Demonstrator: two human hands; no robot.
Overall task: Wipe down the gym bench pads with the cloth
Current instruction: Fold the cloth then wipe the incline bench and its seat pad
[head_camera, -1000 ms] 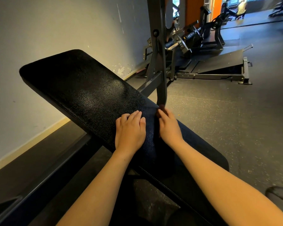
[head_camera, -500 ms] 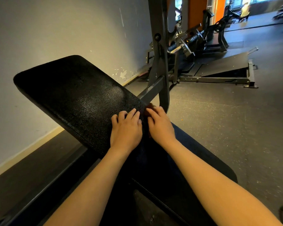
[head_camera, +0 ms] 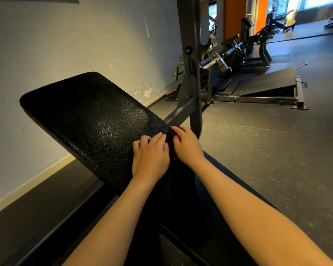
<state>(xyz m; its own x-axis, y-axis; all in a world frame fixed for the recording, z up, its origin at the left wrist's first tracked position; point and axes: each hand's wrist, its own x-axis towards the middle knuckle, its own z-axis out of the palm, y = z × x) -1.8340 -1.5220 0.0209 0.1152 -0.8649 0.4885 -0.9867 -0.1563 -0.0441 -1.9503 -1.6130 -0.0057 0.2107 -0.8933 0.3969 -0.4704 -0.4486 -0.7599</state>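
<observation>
Padding of the sloped bench pad (head_camera: 88,116) is black, and both hands sit at its lower right edge, I think to start a stroke up the slope. The left hand (head_camera: 150,156) lies palm down, fingers nearly straight, pressing. The cloth (head_camera: 171,148) seems to be the dark stuff between and under the hands; its outline I cannot tell. The right hand (head_camera: 186,144) bends its fingers over the edge, beside the steel post (head_camera: 192,73); whether it pinches anything is hidden.
</observation>
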